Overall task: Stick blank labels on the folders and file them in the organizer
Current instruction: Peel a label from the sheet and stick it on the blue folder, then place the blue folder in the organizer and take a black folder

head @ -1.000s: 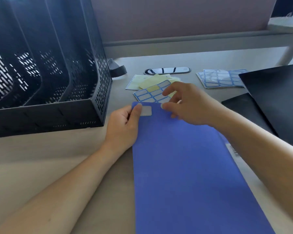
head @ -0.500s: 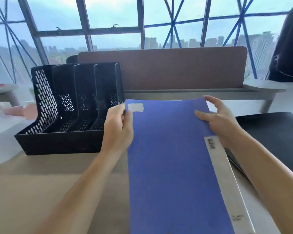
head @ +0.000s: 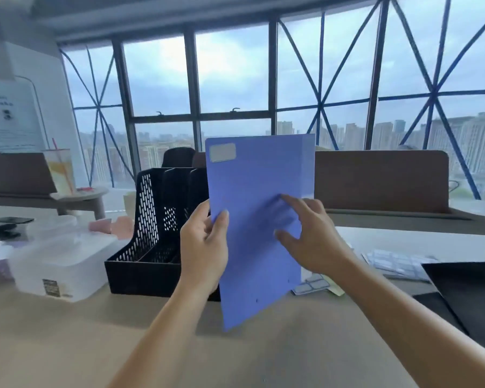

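Note:
A blue folder (head: 258, 180) stands nearly upright above the desk, with a blank label (head: 222, 152) stuck at its top left corner. My left hand (head: 203, 247) grips its left edge, thumb on the front. In front of the folder's face my right hand (head: 305, 233) is blurred, its fingers spread; whether it touches the folder I cannot tell. The black mesh organizer (head: 154, 219) sits just left of and behind the folder, its slots showing nothing inside. Label sheets (head: 398, 261) lie on the desk to the right.
A clear plastic box (head: 59, 261) sits left of the organizer. Black folders (head: 471, 292) lie at the right edge. More label sheets (head: 311, 285) and yellow backing paper peek out below the blue folder. A desk divider (head: 381, 180) runs behind.
The folder has been lifted off the desk and tipped upright. My left hand slid down its left edge, and my right hand left the right edge and now hovers at its front.

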